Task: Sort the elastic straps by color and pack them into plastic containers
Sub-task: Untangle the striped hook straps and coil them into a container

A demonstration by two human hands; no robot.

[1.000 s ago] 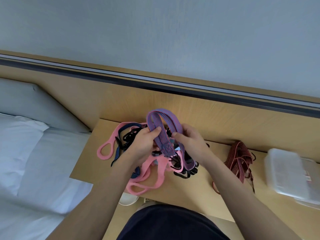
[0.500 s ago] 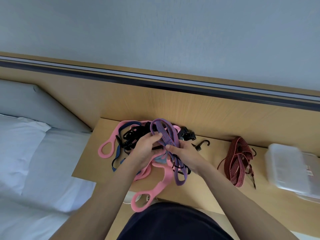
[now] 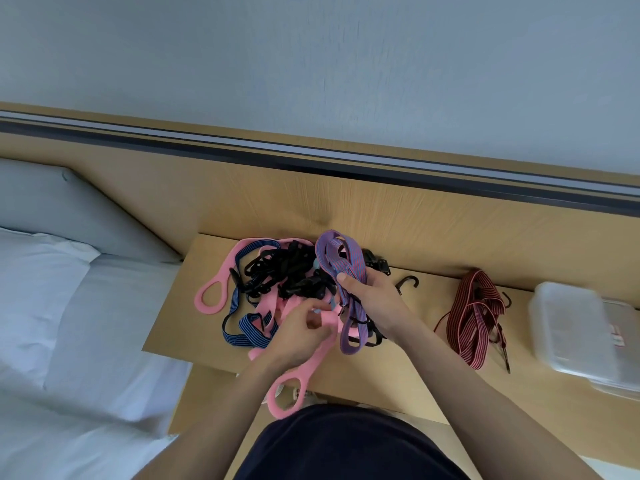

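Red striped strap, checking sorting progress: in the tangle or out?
Out: the red striped strap lies alone on the table, apart from the tangle.

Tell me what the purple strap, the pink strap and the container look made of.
Purple strap: woven elastic webbing, matte; fine lengthwise stripes, drapes limply.
Pink strap: probably rubber or silicone, smooth and matte; uniform colour, moulded ring ends.
Container: translucent whitish plastic, apparently rigid; blurred, so finish unclear.

The left hand [image 3: 303,329] and right hand [image 3: 375,301] sit close together, both curled, gripping.
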